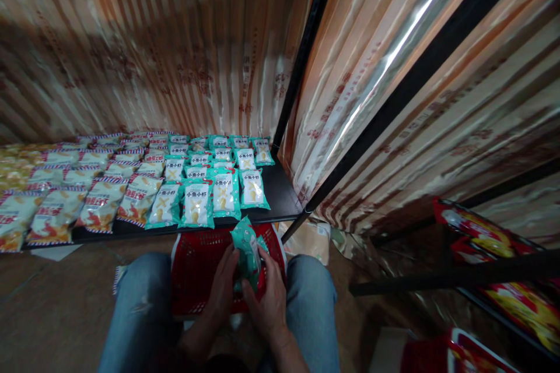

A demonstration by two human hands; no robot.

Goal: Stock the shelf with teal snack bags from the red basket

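Note:
Between my two hands is a teal snack bag (247, 250), held over a red plastic basket (196, 262) that sits between my knees. My left hand (225, 282) is closed on the bag's left side. On its right side my right hand (269, 297) grips it, thumb underneath near the bottom. A second teal edge shows by my right fingers; whether it is another bag I cannot tell. Just beyond the basket, rows of teal snack bags (196, 203) stand on a black shelf (284, 186).
White and orange snack bags (100, 204) fill the shelf further left, with yellowish bags (20, 169) beyond. Black metal posts (350, 157) rise at the right. Red and yellow packets (481, 233) lie on a rack at far right, above another red basket (464, 349). Striped sheeting (175, 41) hangs behind.

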